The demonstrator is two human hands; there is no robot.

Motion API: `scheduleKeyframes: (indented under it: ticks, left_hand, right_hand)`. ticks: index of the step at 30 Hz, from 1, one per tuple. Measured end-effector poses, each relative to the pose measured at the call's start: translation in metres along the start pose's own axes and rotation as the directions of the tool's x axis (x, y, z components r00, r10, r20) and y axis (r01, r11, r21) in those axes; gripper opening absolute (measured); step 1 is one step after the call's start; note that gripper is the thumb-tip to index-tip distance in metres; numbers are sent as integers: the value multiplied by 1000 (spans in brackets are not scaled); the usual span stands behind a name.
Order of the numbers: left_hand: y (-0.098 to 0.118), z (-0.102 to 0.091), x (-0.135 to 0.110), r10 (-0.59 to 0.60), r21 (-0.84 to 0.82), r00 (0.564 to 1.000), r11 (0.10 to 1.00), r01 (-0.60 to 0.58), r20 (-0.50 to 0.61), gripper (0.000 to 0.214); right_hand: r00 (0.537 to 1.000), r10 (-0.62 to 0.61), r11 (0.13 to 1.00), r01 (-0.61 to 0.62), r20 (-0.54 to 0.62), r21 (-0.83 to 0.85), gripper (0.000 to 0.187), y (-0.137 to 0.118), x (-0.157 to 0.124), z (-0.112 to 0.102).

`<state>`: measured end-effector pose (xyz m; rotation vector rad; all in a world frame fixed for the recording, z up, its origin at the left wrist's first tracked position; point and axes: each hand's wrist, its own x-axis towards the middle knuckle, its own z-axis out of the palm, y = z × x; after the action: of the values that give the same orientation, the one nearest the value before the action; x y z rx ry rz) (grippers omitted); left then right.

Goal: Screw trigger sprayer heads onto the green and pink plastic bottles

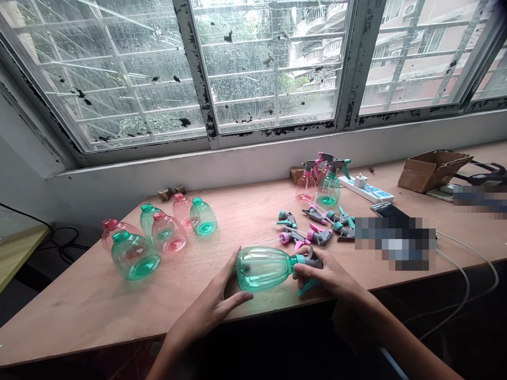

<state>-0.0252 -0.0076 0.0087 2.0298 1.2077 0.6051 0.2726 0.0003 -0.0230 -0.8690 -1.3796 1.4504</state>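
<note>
Wooden table point(79, 311) right under the window point(269, 63) — loose bottles point(168, 232) bunched on the left side, loose trigger heads point(304, 237) piled just right of center. Behind that pile, two assembled spray bottles point(328, 187) near the back edge, with a power strip point(366, 189) just to their right and a cardboard box point(431, 171) further right. Up front by the table edge, one bottle point(263, 269) lying sideways between the left hand point(209, 306) and right hand point(325, 272) — trigger head point(311, 261) on its neck, pointing right.
</note>
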Motion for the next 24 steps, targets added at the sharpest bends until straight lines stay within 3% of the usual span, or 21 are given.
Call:
scheduleKeyframes:
  ticks: [7, 12, 19, 24]
  left_hand:
    - [-2, 2, -1, 10, -42, 1000, 999, -10, 5, 89]
    - [-1, 0, 1, 3, 4, 1000, 1000, -3, 29, 81]
    - [-1, 2, -1, 24, -6, 1000, 1000, -24, -9, 90]
    - [4, 0, 0, -31, -27, 1000, 999, 31, 3, 87]
  right_hand:
    - [1000, 6, 1000, -6, -5, 13, 37, 2, 0, -1]
    - [1000, 7, 1000, -7, -7, 6, 38, 2, 0, 0]
    - [1000, 6, 1000, -6, -5, 3, 37, 2, -1, -1]
    - [1000, 12, 1000, -12, -1, 6, 37, 3, 0, 0]
